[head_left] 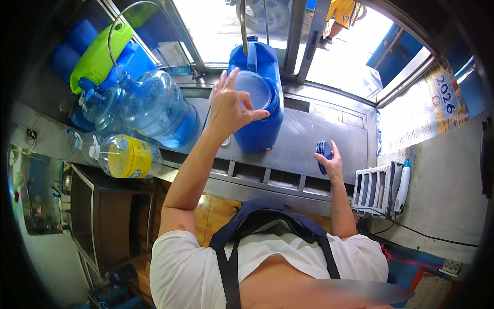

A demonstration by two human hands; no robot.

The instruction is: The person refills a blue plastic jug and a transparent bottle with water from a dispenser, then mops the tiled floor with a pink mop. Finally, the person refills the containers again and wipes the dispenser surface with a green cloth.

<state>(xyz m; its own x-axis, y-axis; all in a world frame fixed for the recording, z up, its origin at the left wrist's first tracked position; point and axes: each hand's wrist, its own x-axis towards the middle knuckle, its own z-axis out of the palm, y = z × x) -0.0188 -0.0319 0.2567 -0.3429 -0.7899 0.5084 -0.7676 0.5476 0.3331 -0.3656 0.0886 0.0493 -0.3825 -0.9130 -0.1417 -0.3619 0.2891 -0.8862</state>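
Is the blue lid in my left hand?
No, the right hand holds the blue lid between thumb and fingers.

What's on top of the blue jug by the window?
On the blue jug: handle, small cap, pale round disc. The left hand covers part of the disc's edge; what's beneath can't be made out.

Right hand point(332, 164) holds blue lid point(323, 150), left hand point(228, 107) near blue container point(259, 130)
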